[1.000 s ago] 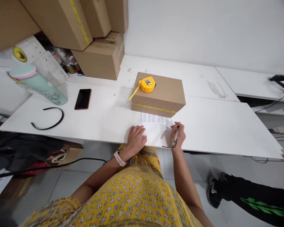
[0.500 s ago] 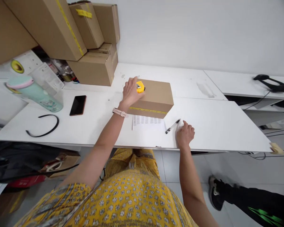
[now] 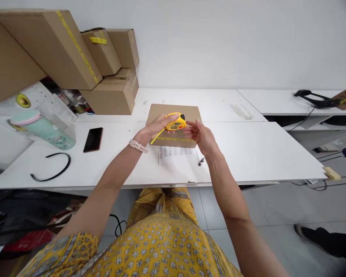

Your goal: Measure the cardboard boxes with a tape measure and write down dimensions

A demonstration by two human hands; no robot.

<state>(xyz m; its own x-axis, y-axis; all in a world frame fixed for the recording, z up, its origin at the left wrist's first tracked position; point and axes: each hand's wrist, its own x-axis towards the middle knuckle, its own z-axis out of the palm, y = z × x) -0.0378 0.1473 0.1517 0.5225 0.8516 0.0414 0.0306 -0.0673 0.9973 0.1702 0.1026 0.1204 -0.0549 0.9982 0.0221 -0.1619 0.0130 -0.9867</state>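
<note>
Scooped the yellow tape measure [image 3: 175, 125] off the cardboard box [image 3: 174, 109] with the left hand [image 3: 158, 127], now holding it over the box! Parted with the pen [image 3: 201, 161], left lying by the paper's right side, toward the front edge of the worktop [image 3: 262, 154]; raised the right hand [image 3: 202, 136] from there, just beside the tape measure

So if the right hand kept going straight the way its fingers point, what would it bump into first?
Most likely the yellow tape measure held in the left hand: the right hand points towards it from close by. Depth is hard to judge from this one view, though.
</note>
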